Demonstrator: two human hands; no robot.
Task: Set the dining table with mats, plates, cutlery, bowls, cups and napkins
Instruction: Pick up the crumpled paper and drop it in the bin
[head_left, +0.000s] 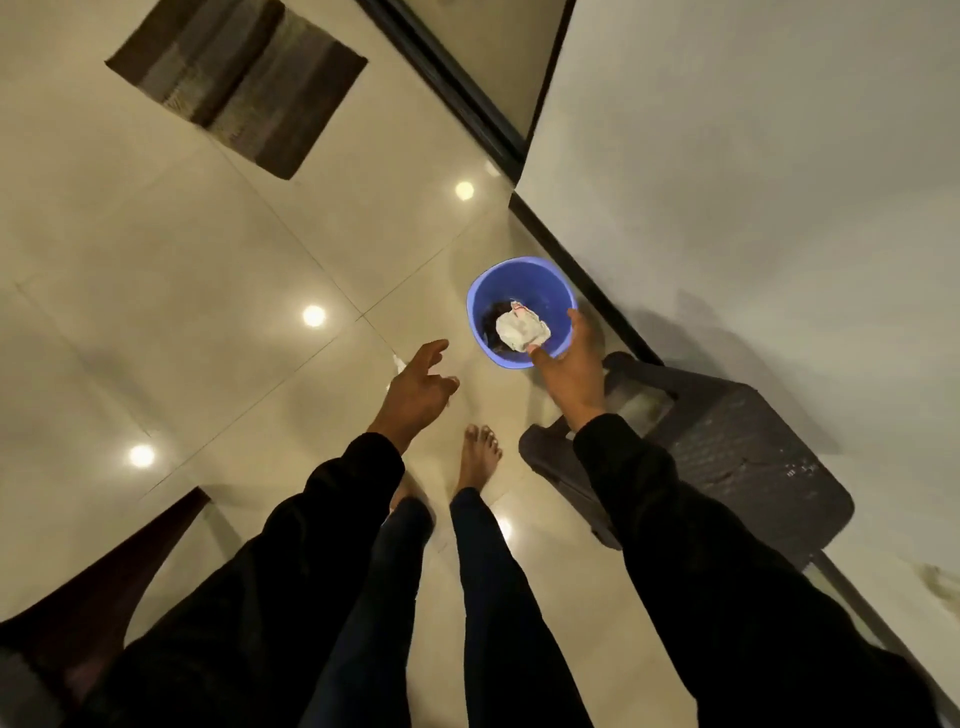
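A small blue bucket (477, 296) stands on the glossy tiled floor beside the wall. A crumpled white napkin (517, 327) with a red mark shows inside its opening. My right hand (571, 374) reaches over the bucket's near rim with thumb and fingers spread, the thumb tip at the napkin's edge; I cannot tell whether it touches it. My left hand (415, 389) hovers left of the bucket, fingers loosely extended and holding nothing. Both arms wear black sleeves. No dining table, mats or plates are in view.
A dark plastic stool (727, 457) stands against the wall (753, 156) just right of the bucket. A striped brown doormat (239, 78) lies far left. My bare foot (478, 457) is below the bucket. A dark red furniture edge (104, 571) sits at lower left.
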